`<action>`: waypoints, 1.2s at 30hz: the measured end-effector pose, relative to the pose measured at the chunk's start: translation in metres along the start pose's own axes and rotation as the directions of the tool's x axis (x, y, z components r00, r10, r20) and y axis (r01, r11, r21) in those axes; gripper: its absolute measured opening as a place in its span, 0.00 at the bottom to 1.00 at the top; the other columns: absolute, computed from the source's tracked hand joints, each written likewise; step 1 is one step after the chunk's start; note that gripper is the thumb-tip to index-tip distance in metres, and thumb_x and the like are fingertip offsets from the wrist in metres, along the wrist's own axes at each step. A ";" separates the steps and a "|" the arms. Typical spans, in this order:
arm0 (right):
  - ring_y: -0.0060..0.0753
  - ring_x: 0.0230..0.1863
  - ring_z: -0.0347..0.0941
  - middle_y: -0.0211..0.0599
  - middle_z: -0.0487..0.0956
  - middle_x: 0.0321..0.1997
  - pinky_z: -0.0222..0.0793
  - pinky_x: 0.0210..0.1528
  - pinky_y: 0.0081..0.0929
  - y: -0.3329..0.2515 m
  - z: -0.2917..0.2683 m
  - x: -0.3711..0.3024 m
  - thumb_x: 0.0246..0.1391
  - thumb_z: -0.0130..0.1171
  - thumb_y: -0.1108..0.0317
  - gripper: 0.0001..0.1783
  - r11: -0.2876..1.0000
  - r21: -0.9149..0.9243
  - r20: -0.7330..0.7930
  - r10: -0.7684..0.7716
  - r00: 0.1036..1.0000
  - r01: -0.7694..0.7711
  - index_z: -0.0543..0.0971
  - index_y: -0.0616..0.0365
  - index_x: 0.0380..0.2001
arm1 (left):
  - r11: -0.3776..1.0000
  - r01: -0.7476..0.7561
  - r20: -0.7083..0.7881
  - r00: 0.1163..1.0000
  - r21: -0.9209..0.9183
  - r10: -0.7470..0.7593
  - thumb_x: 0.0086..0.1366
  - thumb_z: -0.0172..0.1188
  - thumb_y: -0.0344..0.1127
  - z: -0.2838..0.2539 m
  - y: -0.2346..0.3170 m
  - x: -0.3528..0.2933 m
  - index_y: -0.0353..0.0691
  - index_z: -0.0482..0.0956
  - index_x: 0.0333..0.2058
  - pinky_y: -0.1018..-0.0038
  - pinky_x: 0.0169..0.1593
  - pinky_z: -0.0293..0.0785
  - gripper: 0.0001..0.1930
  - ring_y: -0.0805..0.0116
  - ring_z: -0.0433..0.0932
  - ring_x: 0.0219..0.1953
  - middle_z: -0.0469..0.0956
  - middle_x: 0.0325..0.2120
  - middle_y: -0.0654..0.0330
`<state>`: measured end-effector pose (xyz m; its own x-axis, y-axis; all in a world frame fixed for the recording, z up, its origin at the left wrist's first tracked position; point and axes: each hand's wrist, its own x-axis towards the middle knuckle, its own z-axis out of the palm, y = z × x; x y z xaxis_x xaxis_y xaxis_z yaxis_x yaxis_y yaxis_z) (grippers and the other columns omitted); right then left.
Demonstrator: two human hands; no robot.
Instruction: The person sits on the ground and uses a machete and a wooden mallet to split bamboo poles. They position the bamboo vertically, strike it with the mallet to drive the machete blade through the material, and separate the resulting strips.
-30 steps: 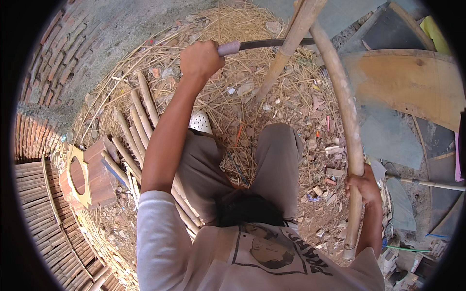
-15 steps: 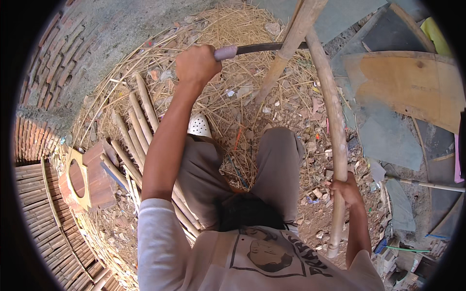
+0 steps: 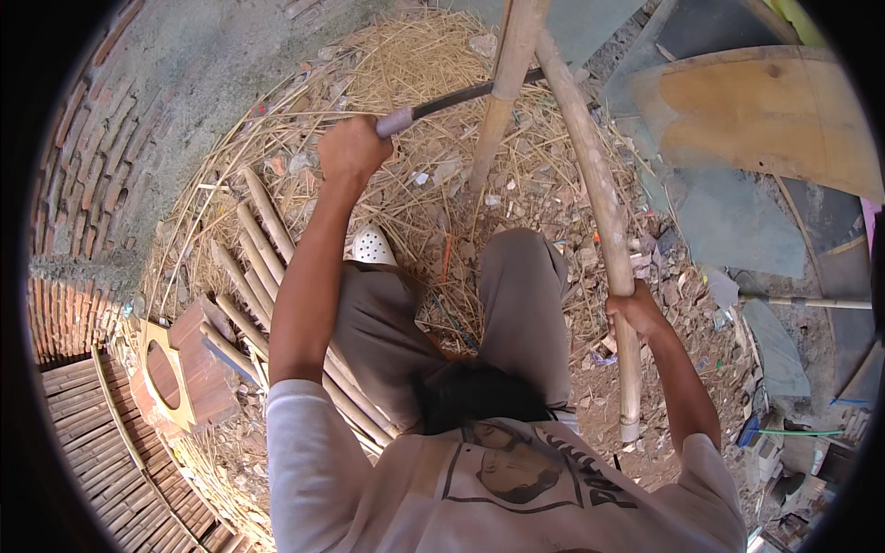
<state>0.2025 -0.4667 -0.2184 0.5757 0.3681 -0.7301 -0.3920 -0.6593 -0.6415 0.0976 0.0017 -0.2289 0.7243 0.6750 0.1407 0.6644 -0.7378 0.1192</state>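
My left hand [image 3: 355, 149] is closed round the light purple-grey handle of a machete [image 3: 452, 98]. Its long dark blade points to the upper right, passing an upright bamboo post [image 3: 492, 129], with its far end by the top of a bamboo pole [image 3: 590, 166]. Whether the blade touches either piece is hard to tell. My right hand [image 3: 636, 313] wraps round this pole in its lower part. The pole slants from the upper middle down toward me, its cut lower end hanging beside my right thigh.
Cut bamboo poles [image 3: 263, 249] lie together at my left leg. Straw [image 3: 406, 64] and rubble cover the ground. A brick wall [image 3: 92, 157] rises on the left, with a bamboo slat panel [image 3: 101, 442] below. Boards [image 3: 756, 106] and grey sheets [image 3: 737, 221] lie at the right.
My left hand and the machete are lower and a little to the left, the blade now tilted more. My right hand and the pole have shifted up and left, as the whole view has moved too.
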 end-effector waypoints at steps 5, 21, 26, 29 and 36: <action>0.28 0.14 0.68 0.38 0.70 0.18 0.68 0.14 0.25 -0.089 -0.071 -0.101 0.38 0.58 0.73 0.18 0.898 0.047 -0.315 -0.402 0.860 0.437 0.67 0.67 0.35 | 0.999 0.017 -0.010 1.000 -0.045 -0.017 0.53 0.59 0.42 -0.003 0.027 0.037 0.46 0.85 0.33 0.58 0.37 0.80 0.12 0.51 0.84 0.31 0.83 0.27 0.51; 0.29 0.22 0.75 0.39 0.77 0.24 0.71 0.26 0.30 0.044 0.003 0.042 0.37 0.62 0.76 0.12 0.962 -0.150 -0.221 -0.256 0.941 0.226 0.75 0.68 0.29 | 0.999 0.011 -0.012 1.000 -0.045 -0.011 0.50 0.61 0.43 0.014 0.000 0.007 0.45 0.84 0.30 0.58 0.37 0.79 0.12 0.51 0.83 0.31 0.83 0.26 0.51; 0.28 0.22 0.75 0.37 0.77 0.23 0.70 0.25 0.29 0.041 -0.021 -0.026 0.37 0.62 0.76 0.13 0.984 -0.040 -0.078 -0.177 0.981 0.174 0.77 0.68 0.30 | 0.997 0.056 0.002 0.998 -0.046 -0.056 0.51 0.61 0.43 0.010 -0.022 -0.002 0.45 0.84 0.31 0.57 0.38 0.79 0.11 0.49 0.83 0.32 0.82 0.27 0.49; 0.29 0.19 0.74 0.37 0.76 0.21 0.70 0.22 0.27 -0.020 -0.036 -0.101 0.37 0.61 0.76 0.12 0.943 -0.015 -0.264 -0.324 0.909 0.332 0.74 0.67 0.30 | 0.997 0.061 -0.021 0.998 -0.053 -0.062 0.52 0.61 0.43 0.010 -0.026 -0.006 0.45 0.84 0.31 0.57 0.38 0.79 0.11 0.49 0.82 0.31 0.82 0.27 0.49; 0.31 0.22 0.71 0.39 0.70 0.23 0.70 0.26 0.28 -0.095 -0.028 -0.126 0.43 0.58 0.74 0.16 0.370 0.017 -0.470 -0.817 0.334 0.929 0.66 0.63 0.37 | 0.999 0.036 -0.010 0.999 -0.039 -0.037 0.53 0.59 0.43 0.006 -0.022 -0.009 0.46 0.85 0.31 0.58 0.38 0.79 0.12 0.49 0.83 0.31 0.83 0.27 0.50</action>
<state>0.1871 -0.4694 -0.0588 0.8501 0.3534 0.3904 0.3771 0.1090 -0.9197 0.0778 0.0123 -0.2387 0.6976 0.7015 0.1459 0.6825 -0.7126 0.1628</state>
